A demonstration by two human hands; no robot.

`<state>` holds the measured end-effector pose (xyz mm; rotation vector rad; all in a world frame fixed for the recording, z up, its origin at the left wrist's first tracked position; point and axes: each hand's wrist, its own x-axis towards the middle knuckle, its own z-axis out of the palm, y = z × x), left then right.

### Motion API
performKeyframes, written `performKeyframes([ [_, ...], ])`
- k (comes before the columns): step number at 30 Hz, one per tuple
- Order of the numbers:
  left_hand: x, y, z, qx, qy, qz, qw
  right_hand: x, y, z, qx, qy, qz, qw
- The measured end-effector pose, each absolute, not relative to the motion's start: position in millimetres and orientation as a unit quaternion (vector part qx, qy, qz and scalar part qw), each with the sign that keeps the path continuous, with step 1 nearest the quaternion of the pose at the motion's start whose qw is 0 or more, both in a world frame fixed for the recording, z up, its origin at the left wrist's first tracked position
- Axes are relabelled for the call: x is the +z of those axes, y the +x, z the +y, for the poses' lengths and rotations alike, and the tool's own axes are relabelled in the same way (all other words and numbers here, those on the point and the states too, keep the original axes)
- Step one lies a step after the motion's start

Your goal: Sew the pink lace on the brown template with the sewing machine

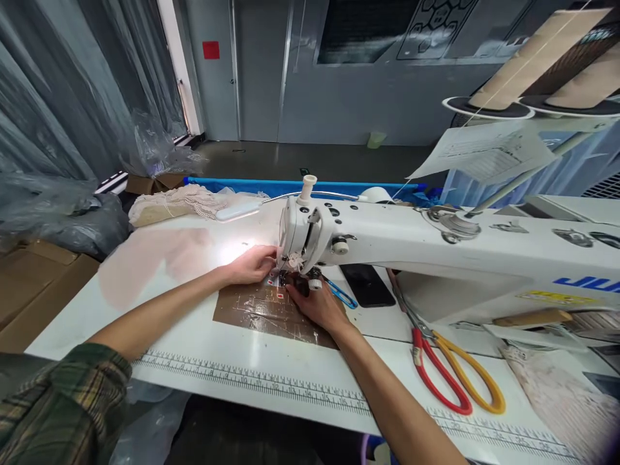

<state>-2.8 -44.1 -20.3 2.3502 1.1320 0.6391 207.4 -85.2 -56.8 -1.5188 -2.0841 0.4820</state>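
A white industrial sewing machine [436,248] stands on a white table [203,361]. My left hand [252,263] lies flat by the needle area, fingers touching a small pale piece of fabric [294,261] under the presser foot. My right hand [317,305] rests just in front of the needle on a brown taped plate [264,313], fingertips against the same fabric. Whether either hand pinches the fabric is hidden by the machine head. The lamp [239,210] lights the spot.
Scissors with red and yellow handles [448,365] lie right of my right forearm. A dark phone [367,285] and a blue clip [341,294] lie under the machine arm. Lace fabric [174,201] is piled at the table's far left. Thread cones [537,58] stand at upper right. Cardboard boxes [33,284] stand left.
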Motion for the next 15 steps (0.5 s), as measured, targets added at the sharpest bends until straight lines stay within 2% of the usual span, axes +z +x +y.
performKeyframes([
  [8, -33.1, -3.4, -46.5, 0.206, 0.878, 0.328, 0.28, -56.0, 212.3, -81.7, 0.211, -0.55, -0.77, 0.247],
  [15, -30.6, -1.6, -45.5, 0.212, 0.868, 0.34, 0.294, -68.9, 215.1, -77.5, 0.18, -0.522, -0.789, 0.269],
])
